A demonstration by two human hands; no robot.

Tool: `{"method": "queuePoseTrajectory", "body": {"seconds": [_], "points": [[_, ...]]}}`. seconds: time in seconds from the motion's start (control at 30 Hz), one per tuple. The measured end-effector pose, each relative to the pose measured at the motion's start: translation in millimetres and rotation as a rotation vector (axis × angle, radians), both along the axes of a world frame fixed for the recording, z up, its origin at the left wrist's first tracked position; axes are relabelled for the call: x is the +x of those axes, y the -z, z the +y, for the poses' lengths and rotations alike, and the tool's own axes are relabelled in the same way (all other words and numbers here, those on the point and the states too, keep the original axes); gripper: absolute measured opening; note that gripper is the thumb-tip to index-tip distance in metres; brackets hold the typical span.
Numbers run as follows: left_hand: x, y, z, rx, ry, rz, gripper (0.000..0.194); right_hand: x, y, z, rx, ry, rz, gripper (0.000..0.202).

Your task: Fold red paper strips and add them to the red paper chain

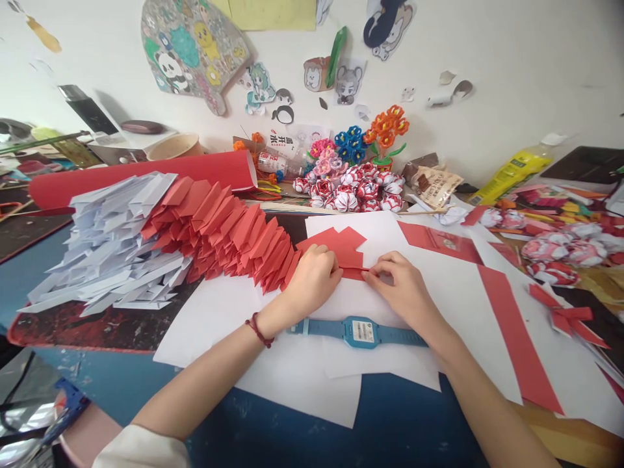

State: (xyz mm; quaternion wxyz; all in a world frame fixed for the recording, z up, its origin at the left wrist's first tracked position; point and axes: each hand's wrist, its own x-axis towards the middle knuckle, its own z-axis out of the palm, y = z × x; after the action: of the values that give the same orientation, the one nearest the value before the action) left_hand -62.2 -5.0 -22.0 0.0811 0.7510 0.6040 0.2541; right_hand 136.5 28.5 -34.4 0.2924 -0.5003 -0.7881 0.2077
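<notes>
Both my hands pinch a narrow folded strip of red paper point(355, 268) above white sheets. My left hand point(316, 276), with a dark red cord bracelet on the wrist, closes on its left end. At the right end, my right hand point(400, 281) grips it between thumb and fingertips. Flat red paper pieces point(336, 244) lie just behind the strip. Left of my hands runs a long row of folded red paper pieces point(224, 227), joined by a heap of folded white paper pieces point(117, 240). A blue watch point(361, 332) lies face up in front of my hands.
A red paper roll point(146, 179) lies behind the folded pieces. Red-and-white paper flowers point(361, 188) and an orange flower pot piece point(387, 130) stand by the wall. White sheets point(302, 383) spread over the blue table point(414, 416). A yellow bottle point(511, 170) leans at the right.
</notes>
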Motion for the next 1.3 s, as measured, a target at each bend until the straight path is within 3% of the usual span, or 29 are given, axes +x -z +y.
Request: {"method": "queuePoseTrajectory", "body": {"seconds": [0.47, 0.6, 0.77, 1.07, 1.3], "points": [[4.8, -7.9, -3.9, -0.031, -0.013, 0.023, 0.009, -1.2, 2.0, -1.8, 0.032, 0.040, -0.050, 0.015], [5.3, -13.3, -8.2, 0.000, 0.024, 0.084, 0.023, 0.0, 3.0, -0.8, 0.015, 0.035, -0.056, 0.014], [4.4, -12.4, -8.9, 0.077, 0.200, 0.214, 0.043, 1.8, 5.7, 1.2, 0.006, 0.036, -0.036, 0.011], [-16.7, -23.5, -4.4, 0.088, 0.301, 0.385, 0.028, 1.9, 5.6, 2.2, 0.015, 0.044, -0.070, 0.015], [-20.6, -27.3, -6.5, 0.191, 0.300, 0.486, 0.025, 1.7, 4.6, 1.5, 0.013, 0.045, -0.084, 0.015]]}}
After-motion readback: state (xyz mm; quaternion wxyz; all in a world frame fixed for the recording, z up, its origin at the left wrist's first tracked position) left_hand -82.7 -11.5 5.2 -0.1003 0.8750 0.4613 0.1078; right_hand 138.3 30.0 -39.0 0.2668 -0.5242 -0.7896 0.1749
